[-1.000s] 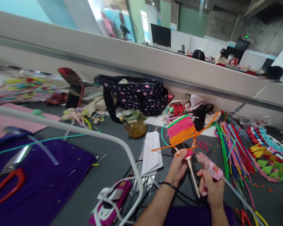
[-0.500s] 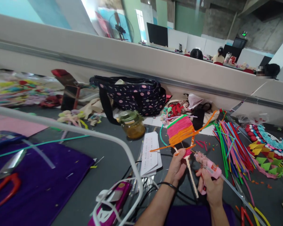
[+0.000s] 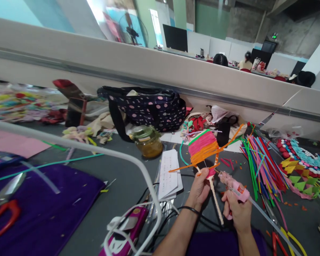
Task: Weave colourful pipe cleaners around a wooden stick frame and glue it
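My left hand (image 3: 201,186) is closed on the lower part of a small frame wound with pipe cleaners (image 3: 204,145). Its panel is banded green, pink and orange, with loose orange ends sticking out at both sides. A pale wrapped stem (image 3: 216,202) slants down below my fingers. In my right hand (image 3: 237,209) is a pink glue gun (image 3: 238,190), gripped by its handle, with a clear glue stick (image 3: 266,220) trailing from its back. The gun's nozzle points at the pink patch near my left fingertips; whether it touches, I cannot tell.
Bundled pipe cleaners (image 3: 264,163) and scissors (image 3: 272,213) lie at right. A glass jar (image 3: 148,142), white paper slips (image 3: 169,174) and a dotted bag (image 3: 149,110) stand beyond. A white tube (image 3: 117,151) crosses the left foreground, above purple cloth (image 3: 69,199) and red-handled scissors (image 3: 8,209).
The view has shifted slightly. My right hand and the glue gun stay close to the frame with almost no movement, and my left hand keeps its hold.
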A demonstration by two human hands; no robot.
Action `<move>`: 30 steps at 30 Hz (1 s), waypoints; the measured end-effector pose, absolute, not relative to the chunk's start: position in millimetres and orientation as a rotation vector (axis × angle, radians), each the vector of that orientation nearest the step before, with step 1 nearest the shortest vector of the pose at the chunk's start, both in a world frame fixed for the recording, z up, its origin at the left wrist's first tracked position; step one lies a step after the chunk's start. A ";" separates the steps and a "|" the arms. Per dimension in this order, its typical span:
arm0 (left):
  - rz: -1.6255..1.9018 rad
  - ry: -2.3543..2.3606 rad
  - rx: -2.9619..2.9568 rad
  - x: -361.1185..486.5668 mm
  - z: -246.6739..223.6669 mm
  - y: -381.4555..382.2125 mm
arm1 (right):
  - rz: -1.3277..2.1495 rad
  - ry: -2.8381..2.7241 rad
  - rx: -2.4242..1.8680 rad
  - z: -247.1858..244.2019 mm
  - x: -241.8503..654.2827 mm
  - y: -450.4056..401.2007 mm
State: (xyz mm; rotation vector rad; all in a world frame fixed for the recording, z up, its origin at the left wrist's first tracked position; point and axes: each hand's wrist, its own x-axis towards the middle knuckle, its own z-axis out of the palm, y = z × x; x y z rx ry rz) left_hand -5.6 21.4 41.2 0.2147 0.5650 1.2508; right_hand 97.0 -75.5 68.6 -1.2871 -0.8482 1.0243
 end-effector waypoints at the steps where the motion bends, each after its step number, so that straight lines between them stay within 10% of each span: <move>1: 1.249 0.566 0.215 -5.7 41.2 21.4 | 1.021 -0.853 -1.288 68.4 97.1 -75.4; 30: 1.240 0.573 0.174 -7.3 37.4 22.3 | 1.037 -0.845 -1.309 70.6 96.2 -77.1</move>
